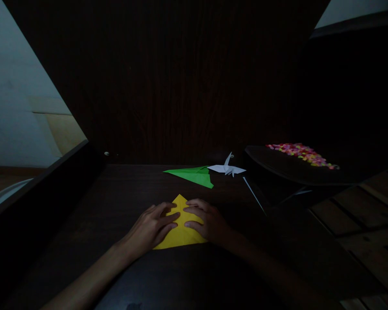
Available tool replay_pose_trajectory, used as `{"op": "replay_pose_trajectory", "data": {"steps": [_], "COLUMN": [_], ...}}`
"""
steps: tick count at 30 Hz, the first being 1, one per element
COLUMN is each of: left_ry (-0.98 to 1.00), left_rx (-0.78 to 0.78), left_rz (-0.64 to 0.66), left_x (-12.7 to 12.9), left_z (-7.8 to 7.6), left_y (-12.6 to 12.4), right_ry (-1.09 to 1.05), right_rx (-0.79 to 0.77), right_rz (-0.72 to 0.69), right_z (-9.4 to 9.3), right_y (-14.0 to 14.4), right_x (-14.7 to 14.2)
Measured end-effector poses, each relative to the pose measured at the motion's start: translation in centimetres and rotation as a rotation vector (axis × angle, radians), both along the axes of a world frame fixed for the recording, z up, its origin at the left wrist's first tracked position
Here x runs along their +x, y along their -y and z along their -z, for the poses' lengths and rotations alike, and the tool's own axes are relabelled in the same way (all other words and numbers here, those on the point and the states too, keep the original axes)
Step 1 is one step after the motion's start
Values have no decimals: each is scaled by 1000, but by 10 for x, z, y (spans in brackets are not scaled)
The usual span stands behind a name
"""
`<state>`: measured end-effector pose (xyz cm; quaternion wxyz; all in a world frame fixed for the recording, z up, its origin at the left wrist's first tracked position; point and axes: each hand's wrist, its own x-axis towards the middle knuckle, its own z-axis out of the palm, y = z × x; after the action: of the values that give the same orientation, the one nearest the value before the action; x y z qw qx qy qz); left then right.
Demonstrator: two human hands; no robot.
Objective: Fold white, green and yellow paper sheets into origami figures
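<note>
Both hands lie flat with fingers spread, left hand (150, 227) and right hand (206, 221) pressing either side of the yellow folded paper triangle (180, 230) on the dark wooden table (123, 193), its point aimed away from the person.

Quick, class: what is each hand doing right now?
Left hand: open, fingers flat on the yellow paper.
Right hand: open, pressing the same paper.
</note>
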<state>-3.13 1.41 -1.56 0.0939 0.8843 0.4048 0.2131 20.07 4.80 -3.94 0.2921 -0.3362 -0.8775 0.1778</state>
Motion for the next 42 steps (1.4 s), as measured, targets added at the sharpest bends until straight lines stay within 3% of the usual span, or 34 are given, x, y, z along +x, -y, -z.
{"op": "replay_pose_trajectory", "data": {"steps": [15,27,42], "left_ry": [-89,-153,-174], "left_rx": [74,111,199], "left_rz": [56,79,72], "left_x": [-1,2,7], "left_z": [-1,-11,-1], "left_y": [-4,-1,1], "right_ry": [93,156,162], "right_rx": [110,79,66], "right_rz": [-32,-74,-120], "right_z": [3,-3,-5], "right_y": [-6,-9,-16], "right_x": [4,6,10]}}
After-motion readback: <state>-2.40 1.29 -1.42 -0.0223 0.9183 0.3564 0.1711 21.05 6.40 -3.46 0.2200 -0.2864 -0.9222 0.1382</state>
